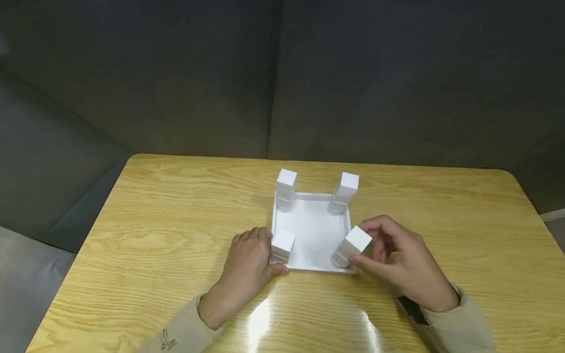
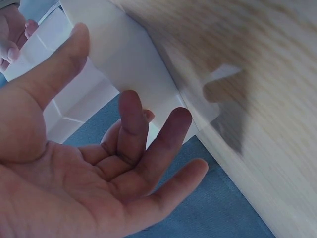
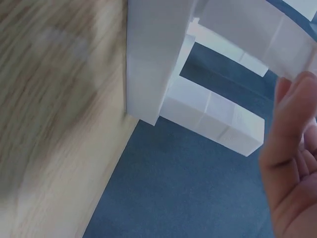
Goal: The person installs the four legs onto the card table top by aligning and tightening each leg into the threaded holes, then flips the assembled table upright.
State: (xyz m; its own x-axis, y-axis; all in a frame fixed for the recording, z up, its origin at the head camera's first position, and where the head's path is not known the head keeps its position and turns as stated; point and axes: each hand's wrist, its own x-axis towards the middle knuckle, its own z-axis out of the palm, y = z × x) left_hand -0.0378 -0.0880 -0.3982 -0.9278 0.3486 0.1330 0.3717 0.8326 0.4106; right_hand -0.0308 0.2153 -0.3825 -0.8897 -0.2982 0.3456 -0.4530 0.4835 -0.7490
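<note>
A shallow white square tray lies on the table with a stack of white blocks at each corner. At the near-right stack, my right hand pinches the top white block between thumb and index finger. My left hand holds the tray's near-left corner, its thumb against the near wall and its fingers along the left side. Beside it rises the near-left stack. The right wrist view shows another stack standing past the tray's edge. Some left fingertips are hidden behind the tray.
Two more stacks, far left and far right, stand at the tray's back corners. The wooden table reaches out on both sides, and a dark padded partition rises behind its far edge.
</note>
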